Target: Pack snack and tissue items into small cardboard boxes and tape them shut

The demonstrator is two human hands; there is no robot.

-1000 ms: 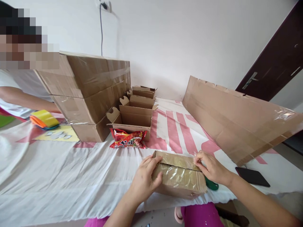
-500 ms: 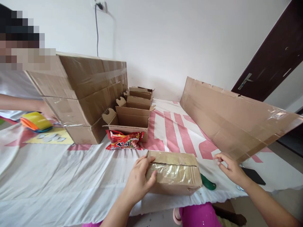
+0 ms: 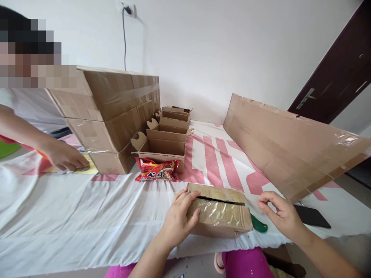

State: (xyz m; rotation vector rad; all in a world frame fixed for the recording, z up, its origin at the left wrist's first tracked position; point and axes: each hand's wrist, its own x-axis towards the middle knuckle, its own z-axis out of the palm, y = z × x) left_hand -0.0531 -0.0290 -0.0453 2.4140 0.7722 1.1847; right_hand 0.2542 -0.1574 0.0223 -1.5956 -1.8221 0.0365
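A small brown cardboard box (image 3: 222, 216) with shiny clear tape on its top sits near the table's front edge. My left hand (image 3: 182, 212) grips its left end, fingers over the top and thumb on the taped flap. A dark slit shows between the top flaps. To the right of the box, apart from it, my right hand (image 3: 279, 212) is closed in a pinch; whether anything lies between thumb and fingers cannot be made out. A green curved object (image 3: 259, 224) pokes out beside the box's right end, partly hidden by it.
Behind the box lie a red printed food packet (image 3: 158, 170) and a row of open cardboard boxes (image 3: 166, 144). Stacked taped cartons (image 3: 116, 119) stand left, a tall cardboard panel (image 3: 290, 143) right. A dark phone-like slab (image 3: 311, 216) lies right. Another person's hand (image 3: 68, 156) reaches in at left.
The slit between the box's flaps has widened. My right hand has moved slightly left and down, nearer the box. At left, the other person's hand has come forward over the yellow sheet.
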